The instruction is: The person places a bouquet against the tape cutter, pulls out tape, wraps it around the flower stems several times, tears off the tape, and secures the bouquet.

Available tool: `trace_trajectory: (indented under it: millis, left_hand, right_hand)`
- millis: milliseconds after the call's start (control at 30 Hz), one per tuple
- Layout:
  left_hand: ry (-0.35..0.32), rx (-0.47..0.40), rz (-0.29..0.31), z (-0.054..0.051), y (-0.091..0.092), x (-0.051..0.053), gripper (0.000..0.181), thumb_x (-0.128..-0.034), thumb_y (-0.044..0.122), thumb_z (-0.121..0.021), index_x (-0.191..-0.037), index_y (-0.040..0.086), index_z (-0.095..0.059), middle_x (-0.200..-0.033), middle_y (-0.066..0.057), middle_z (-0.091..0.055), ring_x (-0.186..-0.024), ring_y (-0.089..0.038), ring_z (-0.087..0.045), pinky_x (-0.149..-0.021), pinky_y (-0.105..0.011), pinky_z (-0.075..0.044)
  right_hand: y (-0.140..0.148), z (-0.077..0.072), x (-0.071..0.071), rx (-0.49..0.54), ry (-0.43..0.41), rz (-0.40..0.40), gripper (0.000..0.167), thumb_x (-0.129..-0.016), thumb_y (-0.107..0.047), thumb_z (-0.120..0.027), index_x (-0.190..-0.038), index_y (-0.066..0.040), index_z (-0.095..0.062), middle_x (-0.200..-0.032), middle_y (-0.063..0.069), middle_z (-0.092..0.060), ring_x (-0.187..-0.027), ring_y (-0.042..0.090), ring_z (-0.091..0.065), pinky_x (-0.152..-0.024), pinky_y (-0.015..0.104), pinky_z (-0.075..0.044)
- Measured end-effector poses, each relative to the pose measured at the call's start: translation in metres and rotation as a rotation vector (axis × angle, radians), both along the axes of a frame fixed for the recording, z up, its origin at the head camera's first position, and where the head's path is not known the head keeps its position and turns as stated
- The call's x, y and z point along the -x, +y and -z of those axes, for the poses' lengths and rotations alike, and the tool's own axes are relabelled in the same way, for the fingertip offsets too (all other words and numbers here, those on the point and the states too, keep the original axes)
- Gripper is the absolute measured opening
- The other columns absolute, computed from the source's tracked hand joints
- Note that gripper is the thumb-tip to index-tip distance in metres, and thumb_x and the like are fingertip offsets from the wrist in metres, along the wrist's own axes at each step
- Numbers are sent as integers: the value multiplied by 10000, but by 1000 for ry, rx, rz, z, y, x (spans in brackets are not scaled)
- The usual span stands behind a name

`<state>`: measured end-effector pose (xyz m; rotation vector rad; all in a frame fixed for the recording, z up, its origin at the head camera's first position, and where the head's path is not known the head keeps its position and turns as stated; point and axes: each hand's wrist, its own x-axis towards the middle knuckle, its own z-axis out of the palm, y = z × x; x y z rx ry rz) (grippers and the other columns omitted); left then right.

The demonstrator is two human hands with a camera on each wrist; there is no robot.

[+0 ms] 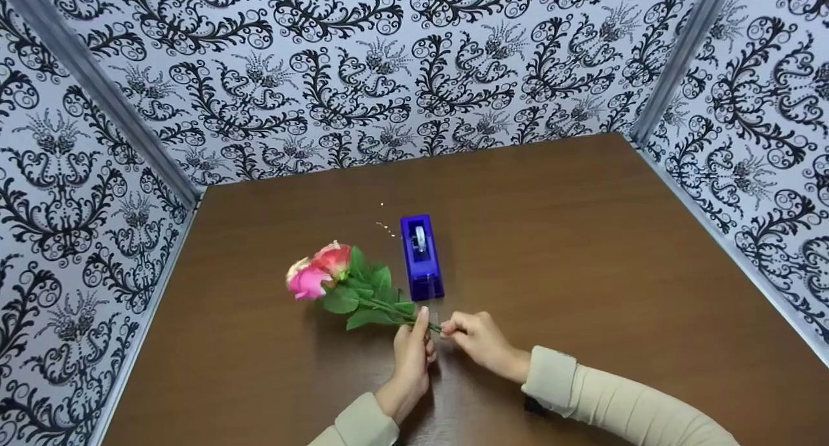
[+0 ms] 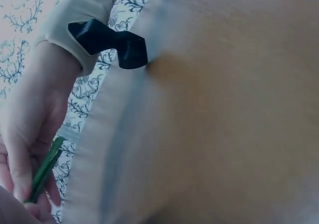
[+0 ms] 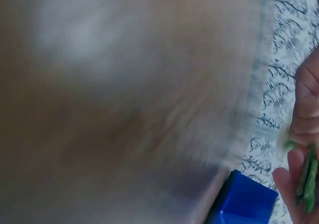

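Two artificial roses, one pink (image 1: pixel 307 282) and one red-orange (image 1: pixel 333 259), lie to the left with green leaves (image 1: pixel 341 299). My left hand (image 1: pixel 412 352) grips their stems, thumb along the top. Beside it, my right hand (image 1: pixel 482 345) has its fingertips at the stem ends, fingers curled in a pinch. A small clear piece (image 1: pixel 433 318), apparently tape, shows between the hands. Green stems (image 2: pixel 46 168) also appear between fingers in the left wrist view, and stem ends (image 3: pixel 306 181) in the right wrist view. Just beyond the hands stands a blue tape dispenser (image 1: pixel 425 271) with a roll (image 1: pixel 420 239).
The brown table (image 1: pixel 557 239) is bounded by patterned panels (image 1: pixel 388 77) at the back and sides. Small shiny specks (image 1: pixel 386 227) lie left of the dispenser. A black object (image 1: pixel 535 406) shows under the right sleeve, and a black band (image 2: pixel 112 44) is on a cuff.
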<state>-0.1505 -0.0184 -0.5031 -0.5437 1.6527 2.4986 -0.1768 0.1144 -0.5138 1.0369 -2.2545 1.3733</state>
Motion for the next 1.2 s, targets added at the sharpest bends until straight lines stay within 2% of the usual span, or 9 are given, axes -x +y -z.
trace_trajectory:
  millis: [100,167,400,600,700,833,1000,1100,1200]
  left_hand:
    - [11,75,8,6,-2,5,288,-933,279,-511,-748,111,-369,-484,51,-314,-417,-42,-281,-415,-168,-258]
    - [34,98,32,9,-5,7,284,-938,264,-505,-725,115,-390,-475,47,-329,-417,-42,-291,-419,-167,-266]
    - [127,41,132,13,-17,12,166,-966,186,-455,-820,110,-475,-534,33,-363,-468,-51,-323,-447,-161,-268]
    - [161,99,231,13,-27,20,109,-954,174,-479,-970,69,-503,-571,42,-394,-502,-50,-344,-463,-170,-277]
    - [151,159,277,12,-31,23,112,-949,153,-480,-974,47,-505,-566,33,-394,-495,-54,-340,-463,-177,-275]
    - [159,195,303,14,-34,26,170,-933,138,-492,-999,-18,-506,-564,17,-386,-472,-67,-325,-445,-184,-259]
    - [156,162,255,15,-32,22,285,-921,191,-539,-1104,-26,-508,-561,32,-378,-473,-62,-313,-444,-190,-240]
    - [124,179,188,17,-28,18,194,-900,234,-577,-853,49,-544,-524,41,-362,-460,-60,-306,-449,-194,-252]
    - [87,192,140,18,-22,16,326,-887,287,-594,-639,134,-449,-486,42,-344,-432,-62,-290,-450,-201,-260]
  right_hand:
    - [1,14,6,-57,51,-8,144,-744,105,-657,-730,-33,-618,-741,79,-690,-697,189,-672,-641,166,-508]
    - [3,10,7,-83,-26,-21,112,-761,67,-665,-780,-20,-598,-769,87,-690,-716,189,-673,-645,172,-511]
    - [15,-2,32,-113,-833,-292,337,-899,-166,-577,-1055,121,-495,-816,201,-669,-635,199,-653,-564,267,-526]
    - [27,7,52,-92,-1220,-658,463,-984,-249,-403,-1141,183,-461,-758,-1,-625,-649,91,-604,-593,223,-495]
    - [27,11,54,-64,-1264,-704,344,-974,-189,-425,-1044,137,-510,-716,-45,-577,-650,78,-562,-605,212,-464]
    - [22,12,52,-74,-1212,-637,308,-966,-131,-425,-919,170,-471,-662,-60,-522,-609,66,-502,-579,201,-416]
    - [20,11,48,-104,-1113,-562,340,-957,-74,-410,-974,266,-394,-645,-49,-504,-577,61,-504,-548,201,-405]
    - [20,10,46,-116,-1047,-522,316,-947,-70,-436,-945,246,-433,-650,-38,-540,-576,66,-542,-540,205,-425]
    - [21,10,45,-127,-977,-459,281,-935,-65,-468,-909,215,-483,-655,-27,-571,-587,77,-576,-544,207,-455]
